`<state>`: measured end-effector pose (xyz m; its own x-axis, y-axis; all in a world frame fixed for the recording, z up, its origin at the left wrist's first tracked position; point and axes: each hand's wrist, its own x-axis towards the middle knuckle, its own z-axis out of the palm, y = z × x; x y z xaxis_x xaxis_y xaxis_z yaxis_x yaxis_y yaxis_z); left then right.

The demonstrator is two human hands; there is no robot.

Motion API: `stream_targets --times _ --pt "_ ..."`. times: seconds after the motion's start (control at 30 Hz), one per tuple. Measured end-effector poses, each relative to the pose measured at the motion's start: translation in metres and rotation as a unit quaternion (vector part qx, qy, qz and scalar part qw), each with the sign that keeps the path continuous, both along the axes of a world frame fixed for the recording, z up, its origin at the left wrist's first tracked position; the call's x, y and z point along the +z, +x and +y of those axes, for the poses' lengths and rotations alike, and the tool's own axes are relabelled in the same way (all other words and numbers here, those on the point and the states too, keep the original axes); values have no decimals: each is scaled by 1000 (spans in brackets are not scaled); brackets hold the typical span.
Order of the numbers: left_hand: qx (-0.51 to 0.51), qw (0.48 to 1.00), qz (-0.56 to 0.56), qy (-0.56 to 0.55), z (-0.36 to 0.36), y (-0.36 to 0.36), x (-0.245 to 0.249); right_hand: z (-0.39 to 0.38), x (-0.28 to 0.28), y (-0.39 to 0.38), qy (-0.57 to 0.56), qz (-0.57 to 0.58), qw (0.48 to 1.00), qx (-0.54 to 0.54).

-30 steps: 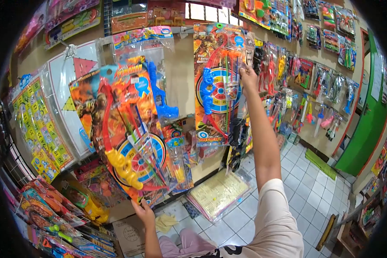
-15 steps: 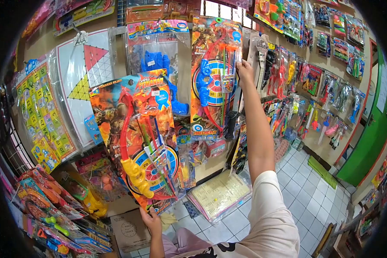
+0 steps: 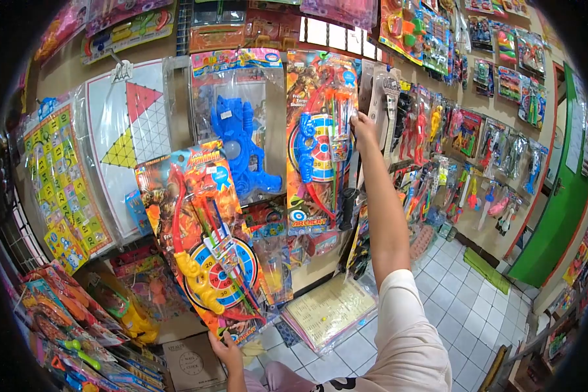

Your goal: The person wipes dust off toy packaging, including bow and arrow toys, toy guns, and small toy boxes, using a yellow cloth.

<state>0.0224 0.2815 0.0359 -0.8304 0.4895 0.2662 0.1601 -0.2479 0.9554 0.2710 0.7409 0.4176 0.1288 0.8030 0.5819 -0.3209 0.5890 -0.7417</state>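
My left hand [image 3: 226, 353] grips the bottom edge of an archery toy set [image 3: 196, 228], a flame-patterned card with a red and yellow bow, arrows and a round target. This pack tilts, its top leaning left. With my right arm stretched out, my right hand [image 3: 364, 128] closes on the right edge of a second archery set [image 3: 317, 189] that has a red and blue bow. The second set is upright against the wall display. Between the two packs, a blue toy gun [image 3: 245, 150] in a clear bag is partly covered by the tilted card.
A board with red and yellow triangles [image 3: 125, 127] and a yellow number sheet [image 3: 62, 176] hang at left. Small packaged toys [image 3: 431, 124] line the right wall. Flat bagged sheets [image 3: 330, 313] lie on the tiled floor [image 3: 447, 287]. A green door [image 3: 558, 209] stands far right.
The tilted archery set has moved down and slightly left with my left hand, uncovering more of the blue toy gun. The view has tilted up, so the wall display sits lower. My right hand keeps its grip.
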Motion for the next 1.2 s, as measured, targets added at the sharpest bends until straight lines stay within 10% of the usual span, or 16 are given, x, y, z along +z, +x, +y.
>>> stream_targets --times 0.67,1.0,1.07,1.2 --pt "-111 993 -27 38 -34 10 -34 112 -1 -78 -14 16 1000 -15" --pt "-95 994 -44 9 -34 25 -33 100 -30 -85 138 -51 935 -323" --pt "-136 991 -12 -17 -39 21 -53 32 -64 -70 221 -57 938 -262" --pt "-143 987 10 69 -19 43 -2 -152 -164 -5 117 -170 960 186"
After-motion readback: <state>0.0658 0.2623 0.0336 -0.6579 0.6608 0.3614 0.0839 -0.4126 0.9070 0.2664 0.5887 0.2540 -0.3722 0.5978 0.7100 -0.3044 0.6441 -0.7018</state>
